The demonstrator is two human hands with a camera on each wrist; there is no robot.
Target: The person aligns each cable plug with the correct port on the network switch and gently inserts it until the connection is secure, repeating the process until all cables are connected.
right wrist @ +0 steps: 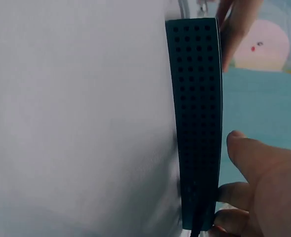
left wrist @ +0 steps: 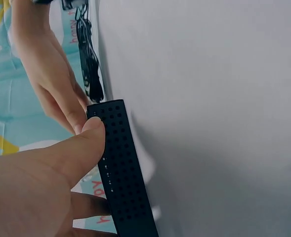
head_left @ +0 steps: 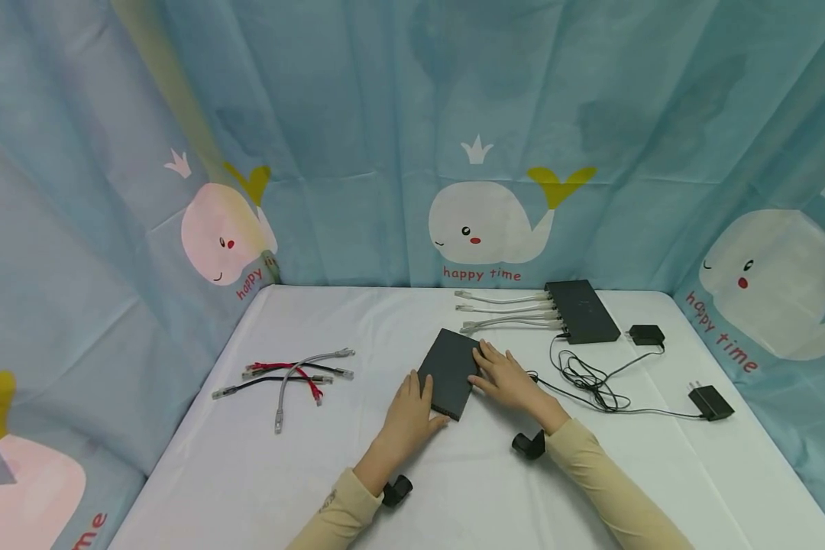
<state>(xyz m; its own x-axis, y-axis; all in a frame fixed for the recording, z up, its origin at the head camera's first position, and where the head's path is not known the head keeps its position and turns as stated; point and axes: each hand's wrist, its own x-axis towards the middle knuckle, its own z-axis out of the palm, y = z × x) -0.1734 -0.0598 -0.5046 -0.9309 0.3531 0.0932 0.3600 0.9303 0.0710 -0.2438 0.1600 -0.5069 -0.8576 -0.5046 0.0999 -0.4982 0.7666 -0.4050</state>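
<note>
A flat black network switch (head_left: 451, 372) lies at a slant on the white table between both hands. My left hand (head_left: 406, 416) holds its left and near edges. In the left wrist view, the thumb (left wrist: 93, 136) presses on the perforated side while the other fingers reach behind it. At the right edge, my right hand (head_left: 509, 380) touches the switch with extended fingers. From the right wrist view, its thumb (right wrist: 249, 153) stands apart from the perforated side and the other fingers are at the lower end. A black power cord (head_left: 557, 389) runs out from beneath that hand.
Several loose black, red and grey patch cables (head_left: 299, 374) lie crossed at left. Back right, a second black switch (head_left: 583, 312) has several grey cables (head_left: 505, 309) attached. Two black power adapters (head_left: 711, 402) sit at right beside coiled cord (head_left: 594, 382). Patterned blue curtain (head_left: 357, 214) surrounds the table.
</note>
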